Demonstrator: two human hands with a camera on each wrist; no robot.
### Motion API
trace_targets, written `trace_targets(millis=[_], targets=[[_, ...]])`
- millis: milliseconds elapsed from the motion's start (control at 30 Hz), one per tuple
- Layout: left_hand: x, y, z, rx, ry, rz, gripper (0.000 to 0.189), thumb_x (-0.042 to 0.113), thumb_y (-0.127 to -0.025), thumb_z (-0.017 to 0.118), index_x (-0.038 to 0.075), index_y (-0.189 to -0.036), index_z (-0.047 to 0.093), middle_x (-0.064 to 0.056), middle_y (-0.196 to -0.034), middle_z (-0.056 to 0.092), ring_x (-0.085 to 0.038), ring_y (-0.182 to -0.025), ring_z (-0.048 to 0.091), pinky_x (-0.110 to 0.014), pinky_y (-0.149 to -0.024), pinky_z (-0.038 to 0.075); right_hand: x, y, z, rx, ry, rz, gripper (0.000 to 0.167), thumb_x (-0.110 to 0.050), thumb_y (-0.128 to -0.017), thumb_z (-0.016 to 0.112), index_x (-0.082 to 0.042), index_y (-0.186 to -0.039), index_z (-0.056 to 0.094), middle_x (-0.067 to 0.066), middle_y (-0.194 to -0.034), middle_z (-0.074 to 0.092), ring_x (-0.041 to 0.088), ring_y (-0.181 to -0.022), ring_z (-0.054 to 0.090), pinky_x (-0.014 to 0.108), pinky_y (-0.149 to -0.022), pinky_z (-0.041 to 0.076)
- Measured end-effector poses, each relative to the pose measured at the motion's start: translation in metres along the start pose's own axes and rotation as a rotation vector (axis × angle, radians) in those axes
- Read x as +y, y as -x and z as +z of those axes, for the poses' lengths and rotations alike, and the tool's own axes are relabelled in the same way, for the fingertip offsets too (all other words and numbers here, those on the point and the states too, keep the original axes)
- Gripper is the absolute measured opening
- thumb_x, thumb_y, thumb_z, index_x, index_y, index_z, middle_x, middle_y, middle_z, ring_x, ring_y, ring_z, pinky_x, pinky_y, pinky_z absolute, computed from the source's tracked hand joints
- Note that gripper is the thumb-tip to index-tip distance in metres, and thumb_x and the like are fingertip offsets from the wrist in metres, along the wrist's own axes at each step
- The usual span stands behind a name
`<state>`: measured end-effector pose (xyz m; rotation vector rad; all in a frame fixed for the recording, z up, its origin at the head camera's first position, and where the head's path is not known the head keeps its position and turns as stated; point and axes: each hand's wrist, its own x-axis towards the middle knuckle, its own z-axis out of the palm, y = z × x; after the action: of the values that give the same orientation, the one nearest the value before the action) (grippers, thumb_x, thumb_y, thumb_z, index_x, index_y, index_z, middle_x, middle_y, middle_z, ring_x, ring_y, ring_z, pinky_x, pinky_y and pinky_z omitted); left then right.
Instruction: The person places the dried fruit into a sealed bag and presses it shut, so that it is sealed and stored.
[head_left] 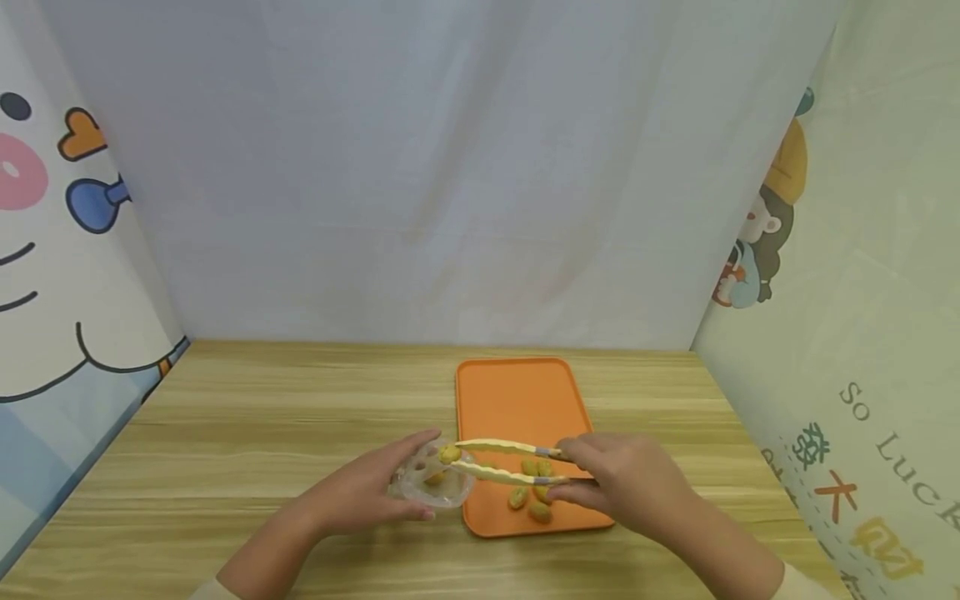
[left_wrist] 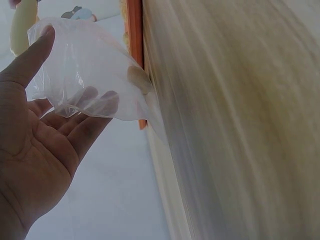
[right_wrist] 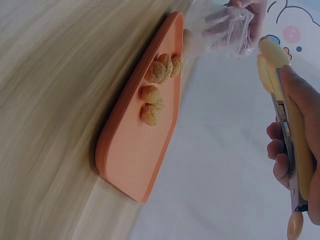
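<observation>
My left hand (head_left: pixel 367 492) holds a clear plastic bag (head_left: pixel 452 493) by its mouth, with the fingers showing through the film in the left wrist view. Low in that bag (left_wrist: pixel 85 60) lies a small golden-brown puff (left_wrist: pixel 139 79). In my right hand (head_left: pixel 633 479) is a pair of tongs (head_left: pixel 498 447) with pale yellow scalloped tips, gripped along the handles. Between the tips, right over the bag's mouth, sits another puff (head_left: pixel 449 454). Several more puffs (right_wrist: pixel 151 114) lie on an orange tray (head_left: pixel 517 400) below the tongs.
The tray stands on a wood-grain table (head_left: pixel 315 400), just right of the bag. A plain pale curtain (head_left: pixel 390 167) closes off the back. Printed cloths hang at the left (head_left: pixel 97 292) and right (head_left: pixel 862 292) sides.
</observation>
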<state>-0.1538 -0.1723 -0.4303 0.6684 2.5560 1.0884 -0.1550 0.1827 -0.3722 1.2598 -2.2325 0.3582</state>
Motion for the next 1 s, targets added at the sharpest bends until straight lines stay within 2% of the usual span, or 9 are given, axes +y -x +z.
trace_targets(millis=[267,467,633,800,1000], targets=[[-0.002,-0.007,0.007,0.002,-0.013,0.015,0.09,0.056,-0.079,0.075,0.048,-0.151,0.022,0.0,-0.154,0.039,-0.027,-0.138,0.042,-0.056,-0.109,0.037,0.004,0.005,0.003,-0.027,0.018,-0.013,0.041,-0.048,-0.074,0.081,-0.016,-0.096,0.068,-0.009,-0.075,0.068,-0.001,-0.054,0.057,0.008,-0.047,0.042],[-0.003,-0.01,0.012,0.011,-0.018,0.028,0.089,0.058,-0.079,0.074,0.047,-0.151,0.023,0.001,-0.154,0.039,-0.025,-0.138,0.041,-0.054,-0.111,0.036,0.01,0.011,0.002,-0.042,0.033,0.024,0.047,-0.05,-0.071,0.083,-0.015,-0.097,0.069,-0.008,-0.078,0.07,0.001,-0.058,0.062,0.011,-0.048,0.044],[-0.001,-0.01,0.012,0.035,-0.04,0.034,0.091,0.063,-0.076,0.073,0.045,-0.152,0.025,0.002,-0.151,0.043,-0.022,-0.135,0.045,-0.051,-0.11,0.038,0.016,0.013,-0.003,-0.04,0.033,0.057,0.045,-0.057,-0.077,0.074,-0.018,-0.1,0.069,-0.011,-0.076,0.067,-0.002,-0.057,0.058,0.009,-0.047,0.042],[-0.001,-0.009,0.012,0.043,-0.05,0.037,0.09,0.054,-0.078,0.077,0.042,-0.152,0.027,0.002,-0.151,0.044,-0.021,-0.135,0.045,-0.051,-0.111,0.038,0.022,0.014,-0.007,-0.036,0.035,0.082,0.048,-0.06,-0.081,0.068,-0.018,-0.103,0.07,-0.013,-0.075,0.066,-0.003,-0.058,0.056,0.008,-0.048,0.04],[0.0,-0.009,0.012,0.032,-0.038,0.035,0.09,0.054,-0.078,0.077,0.042,-0.152,0.027,0.001,-0.153,0.041,-0.024,-0.138,0.042,-0.052,-0.111,0.036,0.027,0.017,-0.009,-0.061,0.056,0.12,0.047,-0.058,-0.077,0.073,-0.019,-0.104,0.071,-0.011,-0.083,0.07,-0.002,-0.065,0.062,0.01,-0.051,0.045]])
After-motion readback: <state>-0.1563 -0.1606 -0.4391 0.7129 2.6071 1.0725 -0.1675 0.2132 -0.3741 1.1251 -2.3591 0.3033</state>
